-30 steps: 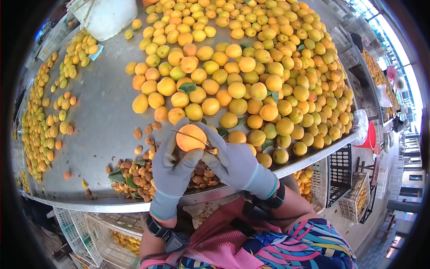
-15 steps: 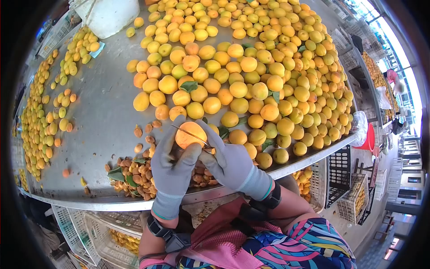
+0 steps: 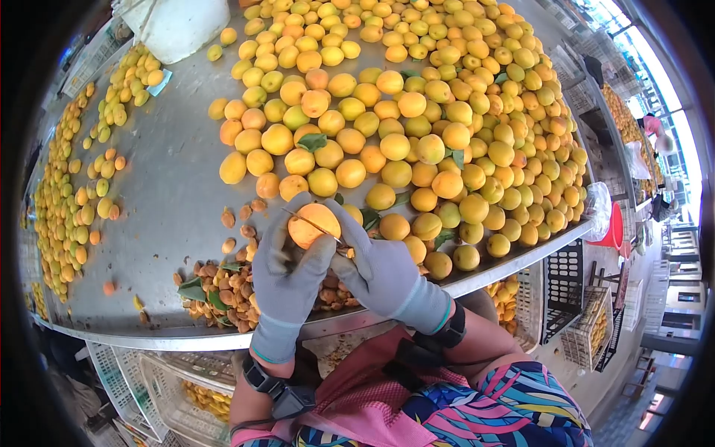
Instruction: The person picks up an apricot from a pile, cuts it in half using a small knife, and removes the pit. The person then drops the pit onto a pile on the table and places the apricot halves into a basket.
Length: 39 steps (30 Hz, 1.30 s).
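Clasping orange fruit [image 3: 304, 233] in left grip [image 3: 286, 277], apparently thin blade [image 3: 306, 220] in right grip [image 3: 391, 276]; best to steady fruit, guide blade gently, avoid squeezing.

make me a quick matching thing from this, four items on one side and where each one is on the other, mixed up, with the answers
Things
1. held fruit
2. brown heap
3. white bucket
4. black crate

Places
A. at the top left of the picture
B. below the table's edge, toward the right of the picture
C. in the gloved left hand, with a thin blade across it
D. on the metal table, along its near edge

Pairs: 1-C, 2-D, 3-A, 4-B
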Available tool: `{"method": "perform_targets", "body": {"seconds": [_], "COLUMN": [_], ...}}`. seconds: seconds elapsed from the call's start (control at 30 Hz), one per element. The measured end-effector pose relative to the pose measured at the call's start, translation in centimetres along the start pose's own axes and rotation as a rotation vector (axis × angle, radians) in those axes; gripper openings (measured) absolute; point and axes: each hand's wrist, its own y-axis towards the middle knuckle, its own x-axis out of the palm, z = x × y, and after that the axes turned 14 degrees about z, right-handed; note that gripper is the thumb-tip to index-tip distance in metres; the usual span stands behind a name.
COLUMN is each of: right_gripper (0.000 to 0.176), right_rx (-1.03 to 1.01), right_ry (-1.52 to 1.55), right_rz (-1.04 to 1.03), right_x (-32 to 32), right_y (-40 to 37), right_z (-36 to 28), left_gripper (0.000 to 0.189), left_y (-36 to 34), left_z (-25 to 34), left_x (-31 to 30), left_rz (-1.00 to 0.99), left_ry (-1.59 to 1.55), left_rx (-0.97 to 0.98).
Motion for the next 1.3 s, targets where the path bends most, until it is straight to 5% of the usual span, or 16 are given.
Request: {"method": "perform_targets", "body": {"seconds": [0.4,0.57,0.67,0.87,1.0,1.1,1.2,1.3], "right_gripper": [0.062,0.056,0.055,0.054,0.038,0.030,0.027,0.026], "right_rx": [0.169,0.346,0.459,0.599,0.647,0.719,0.977,0.985], "right_ry": [0.336,0.491,0.669,0.780,0.835,0.945,0.879,0.579], "right_rz": [-0.125,-0.178,-0.228,-0.229,-0.071,0.069,0.159,0.236], "right_x": [-1.6,-2.6,-3.1,-3.3,-5.7,-7.6,-11.0,-14.1], "right_y": [0.5,1.1,1.0,0.3,-0.1,-2.9,-7.5,-14.6], "right_z": [0.3,0.7,0.8,1.3,-0.2,1.4,1.7,5.4], "left_gripper": [0.050,0.052,0.057,0.056,0.051,0.048,0.050,0.055], "left_y": [0.0,-0.1,0.2,1.0,0.8,-0.5,-1.3,-2.1], "left_z": [-0.4,-0.3,0.2,-1.4,-1.0,0.0,0.2,0.1], "left_x": [-0.6,-1.0,-0.9,-2.7,-2.1,-0.8,-0.3,-0.2], "left_rz": [-0.060,-0.179,-0.072,-0.170,-0.316,-0.173,-0.214,-0.278], "left_ry": [0.014,-0.262,-0.560,-0.629,-0.646,-0.451,-0.328,-0.255], "left_rx": [-0.046,-0.292,-0.518,-0.583,-0.529,-0.467,-0.302,-0.228]}}
